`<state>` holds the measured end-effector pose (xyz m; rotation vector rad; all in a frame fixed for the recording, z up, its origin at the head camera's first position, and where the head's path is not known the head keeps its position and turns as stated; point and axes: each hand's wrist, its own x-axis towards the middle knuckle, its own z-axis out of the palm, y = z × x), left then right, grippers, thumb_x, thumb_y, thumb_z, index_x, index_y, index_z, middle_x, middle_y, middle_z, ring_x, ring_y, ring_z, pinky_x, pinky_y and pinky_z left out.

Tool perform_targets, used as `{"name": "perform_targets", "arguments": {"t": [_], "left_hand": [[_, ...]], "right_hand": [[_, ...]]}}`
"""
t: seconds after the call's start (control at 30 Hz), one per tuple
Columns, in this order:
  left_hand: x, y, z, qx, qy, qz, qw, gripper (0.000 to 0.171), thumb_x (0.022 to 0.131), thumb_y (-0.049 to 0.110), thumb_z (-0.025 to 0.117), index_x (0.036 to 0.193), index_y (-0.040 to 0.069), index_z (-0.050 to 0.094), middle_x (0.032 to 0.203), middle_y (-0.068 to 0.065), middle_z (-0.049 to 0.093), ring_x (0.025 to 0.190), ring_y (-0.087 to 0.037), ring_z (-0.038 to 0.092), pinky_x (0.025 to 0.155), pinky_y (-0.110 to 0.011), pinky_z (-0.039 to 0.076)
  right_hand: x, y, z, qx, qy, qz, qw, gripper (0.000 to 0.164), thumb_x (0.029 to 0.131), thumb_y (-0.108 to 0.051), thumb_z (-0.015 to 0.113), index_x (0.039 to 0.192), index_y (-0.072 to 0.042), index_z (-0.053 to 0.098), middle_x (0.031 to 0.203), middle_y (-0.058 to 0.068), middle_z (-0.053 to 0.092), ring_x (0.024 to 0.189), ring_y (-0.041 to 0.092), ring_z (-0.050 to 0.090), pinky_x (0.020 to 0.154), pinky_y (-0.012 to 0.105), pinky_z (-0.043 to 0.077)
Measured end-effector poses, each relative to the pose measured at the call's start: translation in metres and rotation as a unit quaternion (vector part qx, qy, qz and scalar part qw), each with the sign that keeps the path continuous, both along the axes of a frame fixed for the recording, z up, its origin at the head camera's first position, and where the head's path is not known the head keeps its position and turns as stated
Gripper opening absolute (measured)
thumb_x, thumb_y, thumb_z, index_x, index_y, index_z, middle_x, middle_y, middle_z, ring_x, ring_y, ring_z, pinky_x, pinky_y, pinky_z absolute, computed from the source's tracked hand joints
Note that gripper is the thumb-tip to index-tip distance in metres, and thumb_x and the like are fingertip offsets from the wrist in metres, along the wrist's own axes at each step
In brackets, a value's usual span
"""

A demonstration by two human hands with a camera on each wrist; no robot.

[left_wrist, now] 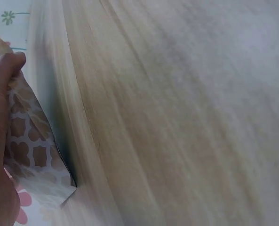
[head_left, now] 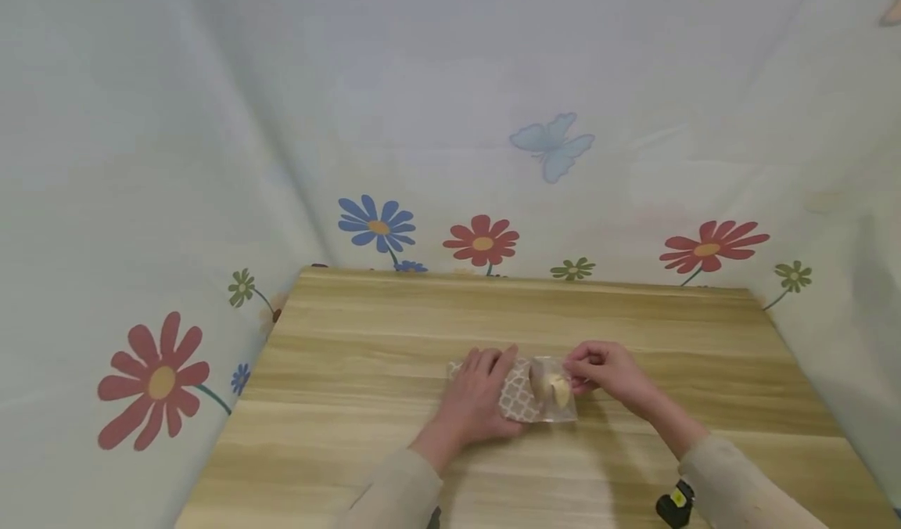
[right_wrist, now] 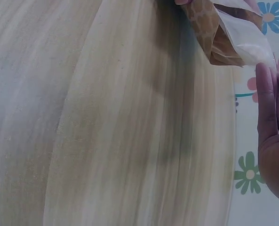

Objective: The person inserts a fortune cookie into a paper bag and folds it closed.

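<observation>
One patterned bag, on table under spread left hand, best pressed lightly; one clear wrapper, between hands at bag's mouth, pinched at edge by right hand, best held level without tearing.

Pale walls printed with red flowers, blue flowers and green flowers enclose a wood-grain table at its back and both sides. A light-blue butterfly decorates the back wall, above the flowers, while long creases run down the pale surface at left. Soft light brightens the tabletop's near part, streaked by dim shadows.
</observation>
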<state>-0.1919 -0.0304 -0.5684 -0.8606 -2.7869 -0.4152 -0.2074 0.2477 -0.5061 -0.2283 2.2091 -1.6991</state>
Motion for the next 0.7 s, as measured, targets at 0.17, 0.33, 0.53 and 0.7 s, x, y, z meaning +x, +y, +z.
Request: {"name": "perform_targets", "arguments": {"t": [0.17, 0.33, 0.53, 0.7], "left_hand": [[-0.001, 0.001, -0.002, -0.002, 0.004, -0.009, 0.9999, 0.127, 0.069, 0.072, 0.087, 0.167, 0.015, 0.028, 0.141, -0.009, 0.054, 0.131, -0.025, 0.055, 0.128, -0.05, 0.033], [-0.001, 0.002, -0.005, -0.006, -0.007, -0.01, 0.9999, 0.128, 0.068, 0.072, 0.088, 0.167, 0.015, 0.029, 0.142, -0.009, 0.054, 0.131, -0.026, 0.055, 0.124, -0.048, 0.039], [0.0, 0.003, -0.007, -0.013, -0.043, -0.001, 0.999, 0.128, 0.068, 0.073, 0.087, 0.167, 0.017, 0.028, 0.145, -0.01, 0.053, 0.134, -0.027, 0.054, 0.121, -0.045, 0.044], [-0.001, 0.002, -0.004, -0.025, -0.063, 0.003, 0.9977, 0.13, 0.067, 0.073, 0.088, 0.167, 0.016, 0.028, 0.146, -0.011, 0.054, 0.136, -0.028, 0.053, 0.122, -0.047, 0.042]], "right_hand": [[-0.002, 0.0, -0.005, -0.005, -0.021, 0.003, 1.0, 0.02, 0.103, -0.006, 0.069, 0.109, 0.013, 0.068, 0.087, 0.01, 0.073, 0.078, 0.017, 0.072, 0.074, 0.036, 0.067], [-0.004, -0.004, -0.011, -0.025, -0.033, 0.015, 0.999, 0.021, 0.104, -0.005, 0.067, 0.112, 0.015, 0.067, 0.089, 0.01, 0.073, 0.08, 0.016, 0.072, 0.076, 0.033, 0.067], [-0.003, -0.008, -0.016, -0.036, -0.04, 0.019, 0.998, 0.021, 0.104, -0.004, 0.066, 0.113, 0.015, 0.066, 0.088, 0.008, 0.072, 0.08, 0.016, 0.071, 0.076, 0.032, 0.066], [-0.004, -0.008, -0.02, -0.042, -0.038, 0.018, 0.998, 0.02, 0.104, -0.003, 0.065, 0.112, 0.016, 0.066, 0.088, 0.007, 0.072, 0.08, 0.015, 0.07, 0.076, 0.031, 0.066]]}}
